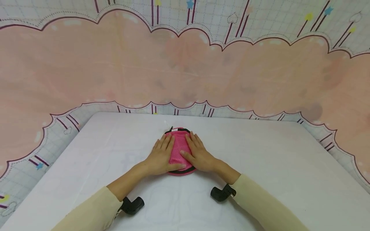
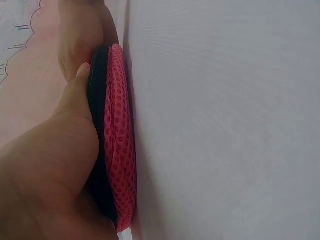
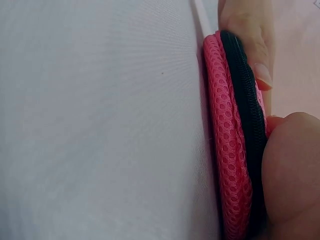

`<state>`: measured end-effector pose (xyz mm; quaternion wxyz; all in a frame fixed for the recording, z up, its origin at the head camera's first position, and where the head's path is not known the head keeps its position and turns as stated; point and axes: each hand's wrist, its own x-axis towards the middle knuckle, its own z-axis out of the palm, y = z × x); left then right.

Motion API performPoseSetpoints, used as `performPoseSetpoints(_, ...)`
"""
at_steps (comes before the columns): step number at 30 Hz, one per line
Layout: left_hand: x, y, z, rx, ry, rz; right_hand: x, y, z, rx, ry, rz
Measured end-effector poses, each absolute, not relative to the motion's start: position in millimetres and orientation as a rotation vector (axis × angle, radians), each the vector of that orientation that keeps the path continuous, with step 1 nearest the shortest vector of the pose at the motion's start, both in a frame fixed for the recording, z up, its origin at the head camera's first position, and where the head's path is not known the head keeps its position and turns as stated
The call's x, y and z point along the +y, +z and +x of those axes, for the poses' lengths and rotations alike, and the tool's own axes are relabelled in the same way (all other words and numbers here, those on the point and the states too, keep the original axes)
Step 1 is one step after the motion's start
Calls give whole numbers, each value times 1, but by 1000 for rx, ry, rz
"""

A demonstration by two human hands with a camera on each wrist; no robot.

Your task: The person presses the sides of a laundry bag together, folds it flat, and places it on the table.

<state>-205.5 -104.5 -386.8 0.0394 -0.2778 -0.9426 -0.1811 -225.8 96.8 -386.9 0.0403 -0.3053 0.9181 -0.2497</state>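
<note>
Head view: both hands (image 1: pixel 180 155) flat on pouch (image 1: pixel 178 145)

Pink mesh-cloth pouch (image 1: pixel 178 148) with black zipper lies on smooth, matt white table (image 1: pixel 260 166).

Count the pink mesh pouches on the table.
1: a pink mesh pouch lies mid-table, pressed flat under the left hand and right hand. None visible elsewhere.
</note>
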Motion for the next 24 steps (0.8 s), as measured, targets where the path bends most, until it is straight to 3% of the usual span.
performPoseSetpoints(14, -104, -386, -211, -2910, -568, -862, 96, -388, -228, 2870, -748, -909)
performPoseSetpoints(24, -128, -382, -199, -2882, -815, -794, 108, -372, -214, 2913, -746, -904)
